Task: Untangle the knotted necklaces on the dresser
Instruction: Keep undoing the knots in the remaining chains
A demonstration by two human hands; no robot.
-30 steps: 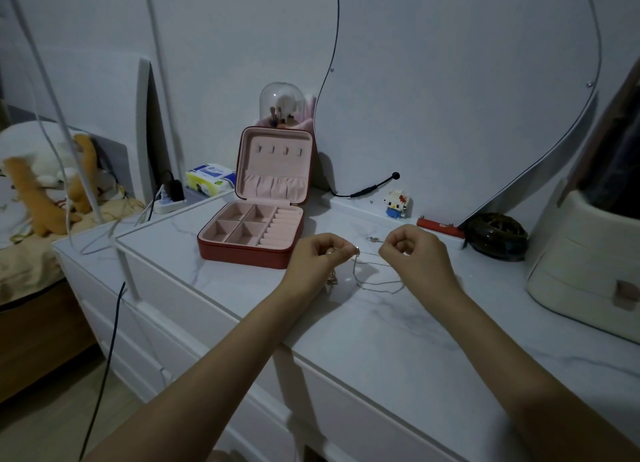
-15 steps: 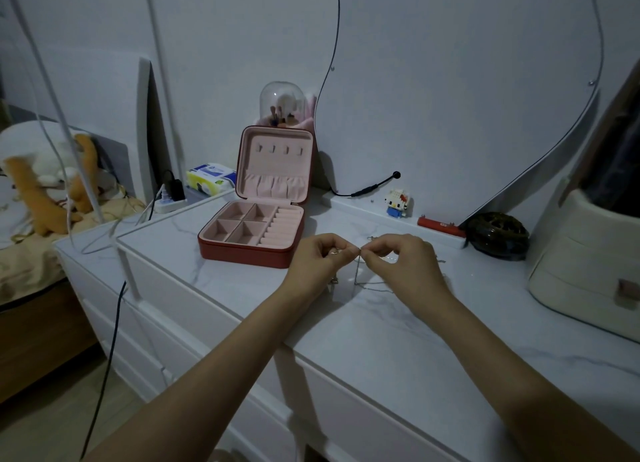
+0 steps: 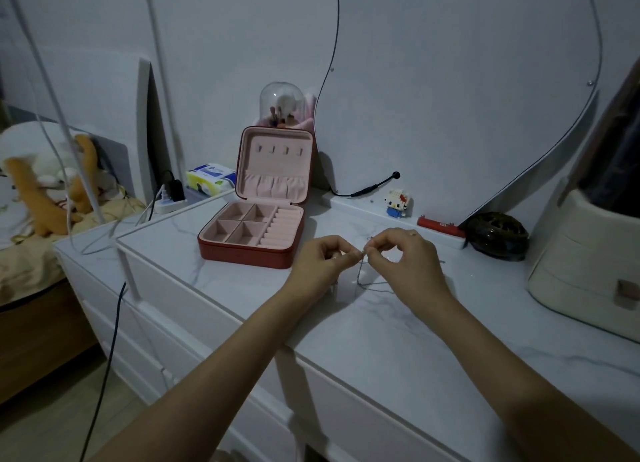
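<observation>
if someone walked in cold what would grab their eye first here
Most likely the two hands meeting above the marble-look dresser top: the left hand and right hand each pinch a thin necklace chain, fingertips nearly touching. Next, the open red jewelry box with its pink lining, standing just left of the hands, its compartments apparently empty.

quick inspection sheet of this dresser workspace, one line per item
surface: white marble-look dresser top, dim light
job's things: thin necklace chain, pinched at one spot, rest lying on top
clutter: open jewelry box, compartments look empty; toy figure; dark round object; cream case
grippers: left hand and right hand both pinch the chain, fingers nearly meeting
cables: black cable along the wall
surroundings: bed with plush toy on the left
</observation>
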